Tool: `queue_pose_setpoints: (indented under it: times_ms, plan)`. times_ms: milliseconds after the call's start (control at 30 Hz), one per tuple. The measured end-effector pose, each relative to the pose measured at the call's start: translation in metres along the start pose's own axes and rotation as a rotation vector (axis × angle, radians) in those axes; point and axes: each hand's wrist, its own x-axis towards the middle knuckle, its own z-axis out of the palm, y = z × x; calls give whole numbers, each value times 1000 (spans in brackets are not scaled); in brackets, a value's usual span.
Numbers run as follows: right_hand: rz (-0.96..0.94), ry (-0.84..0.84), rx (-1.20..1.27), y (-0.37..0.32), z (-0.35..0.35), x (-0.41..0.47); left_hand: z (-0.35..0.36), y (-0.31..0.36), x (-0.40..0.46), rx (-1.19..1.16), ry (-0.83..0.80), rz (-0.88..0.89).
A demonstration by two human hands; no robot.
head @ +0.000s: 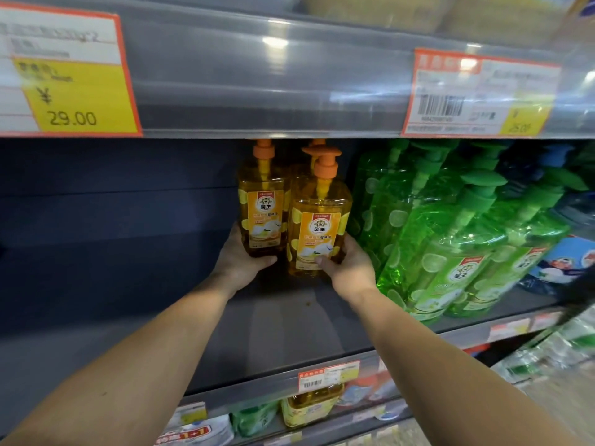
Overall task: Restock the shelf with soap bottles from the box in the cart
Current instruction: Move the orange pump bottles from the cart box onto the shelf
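Two orange soap bottles with orange pump tops stand deep on the grey shelf (289, 329). My left hand (240, 262) grips the base of the left orange bottle (262, 214). My right hand (349, 267) grips the base of the right orange bottle (317, 230), which stands slightly nearer to me. A third orange pump (317, 143) shows behind them. The box and the cart are out of view.
Rows of green soap bottles (450, 239) fill the shelf right of the orange ones. The shelf's left part (112, 284) is bare. An upper shelf edge with price tags (476, 94) overhangs close above the pumps. More products sit on the shelf below (309, 407).
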Motion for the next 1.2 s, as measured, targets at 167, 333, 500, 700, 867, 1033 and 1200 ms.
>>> queue_pose_setpoints:
  times_ms: [167, 333, 500, 700, 867, 1033, 1200]
  plan:
    - [31, -21, -1, 13, -4, 0, -2, 2, 5, 15, 10, -13]
    - [122, 66, 6, 21, -2, -4, -1, 5, 5, 10, 34, -60]
    - [89, 61, 34, 16, 6, -10, 19, 5, -24, 103, 368, -5]
    - [94, 79, 1, 12, 2, -13, 48, 13, -44, 252, -80, 67]
    - [94, 60, -61, 7, -3, -12, 54, 18, -50, 277, -115, 92]
    - [105, 51, -85, 4, -4, -14, 55, 21, -50, 295, -132, 82]
    - [105, 131, -106, -4, 4, -23, 48, 26, -57, 325, -107, 74]
